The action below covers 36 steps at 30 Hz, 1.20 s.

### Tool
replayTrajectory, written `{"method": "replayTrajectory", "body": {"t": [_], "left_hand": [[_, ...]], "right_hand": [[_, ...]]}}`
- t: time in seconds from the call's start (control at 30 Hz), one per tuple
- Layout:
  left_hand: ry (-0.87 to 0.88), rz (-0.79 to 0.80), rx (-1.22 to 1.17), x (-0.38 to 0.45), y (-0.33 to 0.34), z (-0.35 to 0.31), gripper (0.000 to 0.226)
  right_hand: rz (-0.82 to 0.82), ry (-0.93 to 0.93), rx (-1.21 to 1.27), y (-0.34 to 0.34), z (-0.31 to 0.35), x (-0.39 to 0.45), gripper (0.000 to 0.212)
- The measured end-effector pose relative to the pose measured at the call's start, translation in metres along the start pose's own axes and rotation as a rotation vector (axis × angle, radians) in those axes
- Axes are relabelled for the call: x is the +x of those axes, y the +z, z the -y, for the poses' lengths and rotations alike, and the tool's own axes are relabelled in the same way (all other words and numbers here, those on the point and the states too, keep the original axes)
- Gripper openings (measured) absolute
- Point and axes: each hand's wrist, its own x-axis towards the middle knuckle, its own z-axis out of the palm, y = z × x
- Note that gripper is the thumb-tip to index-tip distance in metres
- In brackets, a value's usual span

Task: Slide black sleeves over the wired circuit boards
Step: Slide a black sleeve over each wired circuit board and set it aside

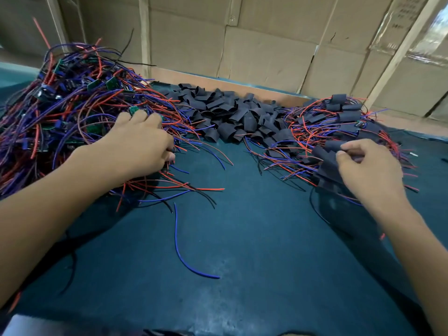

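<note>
A big tangle of bare green circuit boards (72,103) with red, blue and black wires fills the left of the table. My left hand (138,144) lies on its near right edge, fingers curled down into the wires. A heap of loose black sleeves (228,115) sits at the middle back. On the right lies a pile of sleeved boards (339,115) with wires trailing out. My right hand (366,170) is at that pile's near edge and pinches a black sleeve (326,161) between thumb and fingers.
The dark green table top (242,238) stretches between my forearms, with one loose blue wire (184,251) on it. A low orange rail (242,87) borders the back of the table. Cardboard boxes (266,44) stand stacked behind it.
</note>
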Motion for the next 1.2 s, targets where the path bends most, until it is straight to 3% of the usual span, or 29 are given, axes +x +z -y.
{"method": "replayTrajectory", "body": {"t": [0.17,0.33,0.43,0.6,0.67,0.83,0.87,1.0,1.2], "left_hand": [[-0.053,0.02,-0.01,0.005,-0.001,0.0,0.037],[0.054,-0.211,0.022,-0.001,0.0,0.004,0.02],[0.16,-0.277,0.05,-0.002,0.005,0.004,0.022],[0.223,-0.179,-0.086,0.007,0.011,0.003,0.018],[0.225,-0.084,-0.257,0.011,0.01,0.0,0.011],[0.398,-0.122,-0.701,-0.003,0.003,-0.023,0.003],[0.408,-0.094,-0.755,-0.007,0.001,-0.029,0.011],[0.459,0.017,-0.678,-0.014,-0.001,-0.043,0.031],[0.492,-0.099,-0.612,-0.019,-0.003,-0.057,0.025]], "right_hand": [[-0.062,-0.079,0.045,-0.002,0.008,-0.006,0.017],[-0.061,-0.178,0.068,0.001,0.01,-0.011,0.014],[-0.064,-0.219,0.103,0.004,0.01,-0.013,0.012],[-0.092,-0.265,0.124,0.007,0.009,-0.013,0.011],[-0.09,-0.285,0.129,0.008,0.01,-0.014,0.011],[-0.063,-0.296,0.136,0.011,0.012,-0.014,0.012],[-0.062,-0.299,0.14,0.011,0.012,-0.014,0.012],[-0.125,-0.343,0.217,0.009,0.015,-0.016,0.013],[-0.132,-0.514,0.244,0.026,0.033,-0.018,0.014]]}}
